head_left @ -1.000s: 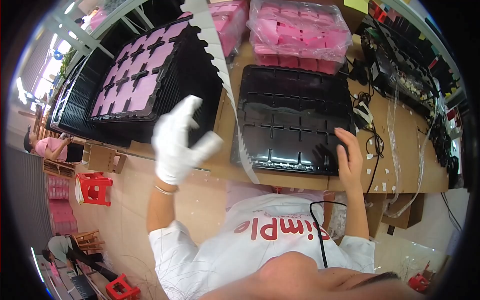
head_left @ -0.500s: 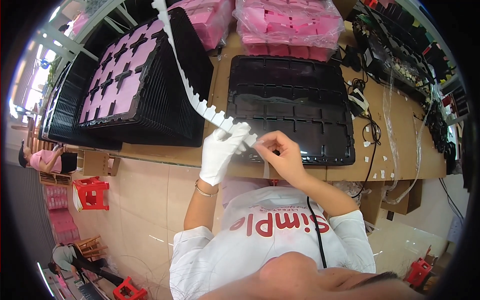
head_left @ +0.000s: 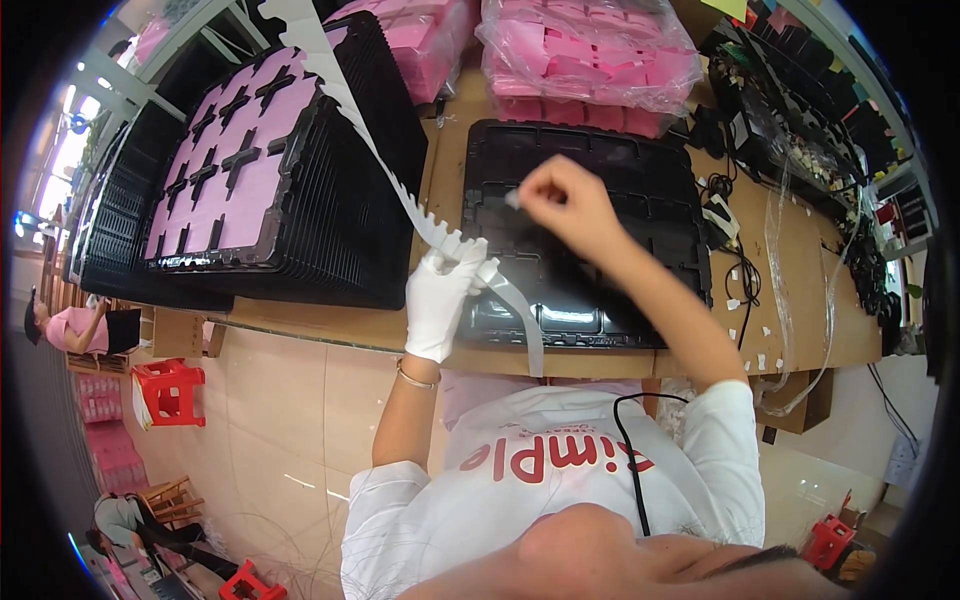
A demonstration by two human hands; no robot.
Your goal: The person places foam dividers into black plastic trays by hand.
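My left hand point(head_left: 434, 308), in a white glove, is closed around a long white strip point(head_left: 352, 118) with notches along its edge. The strip runs up past the left stack of trays, and a smooth translucent tail point(head_left: 525, 312) hangs from the glove toward the table's front edge. My bare right hand point(head_left: 575, 210) is raised over a black plastic tray point(head_left: 545, 280), slightly blurred. Its thumb and fingers pinch a small white piece point(head_left: 513, 199), apart from the strip.
At left stands a tall stack of black trays point(head_left: 345, 190) with a pink sheet point(head_left: 225, 150) in the top. Plastic-wrapped pink packs point(head_left: 590, 55) lie behind. Cables point(head_left: 742, 275) and white scraps point(head_left: 762, 360) are at right. Two people are at the far left.
My right hand has moved up and away from the strip with the small white piece, over the tray. The left hand still holds the strip, whose tail now hangs free.
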